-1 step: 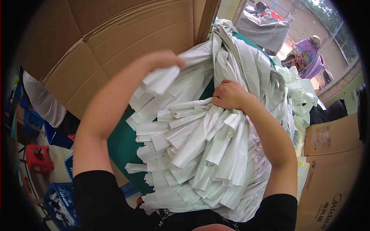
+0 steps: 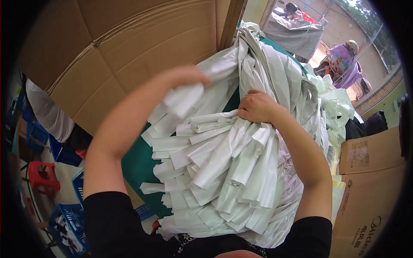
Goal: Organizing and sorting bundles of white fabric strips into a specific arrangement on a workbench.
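A thick heap of long white strips (image 2: 206,165), cloth-like or plastic-like, covers a green surface (image 2: 140,161), their cut ends fanned toward me and to the left. My right hand (image 2: 259,106) is closed around a gathered bunch of these strips near the middle of the heap. Up and to its left, my left hand (image 2: 191,76) is smeared by motion. A white strip (image 2: 184,99) hangs from its closed fingers, the loose end pointing down. Further strips run from the far end, where they bunch together, toward both hands.
Tall brown cardboard (image 2: 142,38) stands close behind my left arm. A printed carton (image 2: 372,180) is at the right. Blue crates (image 2: 66,223) and a red stool (image 2: 44,178) are on the floor at left. Pale green strips (image 2: 337,107) hang beside the window at far right.
My left hand has shifted slightly right and down, carrying the white strip with it. My right hand stays on the bunch.
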The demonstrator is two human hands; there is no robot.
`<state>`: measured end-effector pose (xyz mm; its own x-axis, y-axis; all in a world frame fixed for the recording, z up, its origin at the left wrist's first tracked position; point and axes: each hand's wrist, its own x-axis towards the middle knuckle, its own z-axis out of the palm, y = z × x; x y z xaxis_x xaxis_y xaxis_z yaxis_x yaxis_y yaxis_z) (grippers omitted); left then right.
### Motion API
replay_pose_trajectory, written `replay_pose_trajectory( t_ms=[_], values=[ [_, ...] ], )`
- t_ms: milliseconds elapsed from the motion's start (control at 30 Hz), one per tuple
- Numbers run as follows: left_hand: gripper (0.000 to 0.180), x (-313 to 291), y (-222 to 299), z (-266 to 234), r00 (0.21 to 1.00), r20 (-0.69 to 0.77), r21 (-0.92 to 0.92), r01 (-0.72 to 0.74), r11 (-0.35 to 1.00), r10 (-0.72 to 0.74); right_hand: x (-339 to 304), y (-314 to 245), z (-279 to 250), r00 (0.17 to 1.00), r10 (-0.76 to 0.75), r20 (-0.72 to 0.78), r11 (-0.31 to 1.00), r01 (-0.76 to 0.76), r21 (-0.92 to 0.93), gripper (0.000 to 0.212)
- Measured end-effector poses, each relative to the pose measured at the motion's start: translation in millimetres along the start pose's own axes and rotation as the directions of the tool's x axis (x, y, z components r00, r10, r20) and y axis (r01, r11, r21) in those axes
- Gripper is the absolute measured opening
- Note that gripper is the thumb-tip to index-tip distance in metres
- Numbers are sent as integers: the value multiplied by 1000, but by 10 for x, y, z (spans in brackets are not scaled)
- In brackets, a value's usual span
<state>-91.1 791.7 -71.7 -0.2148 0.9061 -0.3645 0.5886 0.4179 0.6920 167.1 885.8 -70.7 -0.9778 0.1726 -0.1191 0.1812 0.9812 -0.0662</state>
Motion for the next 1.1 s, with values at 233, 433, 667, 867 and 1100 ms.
replay_pose_trajectory(
  t_ms=[233,433,667,867,1100],
  values=[
    [55,-24,209,1675,942,73,-236,-304,923,329,-132,67,-298,983,181,16,945,-178,276,31],
    [55,-539,819,1665,957,87,45,-282,958,278,834,169,-191,993,-73,92,997,76,-28,41],
    [66,-370,374,922,967,88,23,-242,970,239,458,-21,-224,797,359,486,893,-141,-428,53],
    [51,113,-562,384,745,-556,702,182,689,369,461,-46,-129,910,307,277,948,-267,-174,64],
    [31,-349,338,1060,878,144,82,-470,879,456,330,451,171,955,-163,-246,969,108,-221,39]
  ],
)
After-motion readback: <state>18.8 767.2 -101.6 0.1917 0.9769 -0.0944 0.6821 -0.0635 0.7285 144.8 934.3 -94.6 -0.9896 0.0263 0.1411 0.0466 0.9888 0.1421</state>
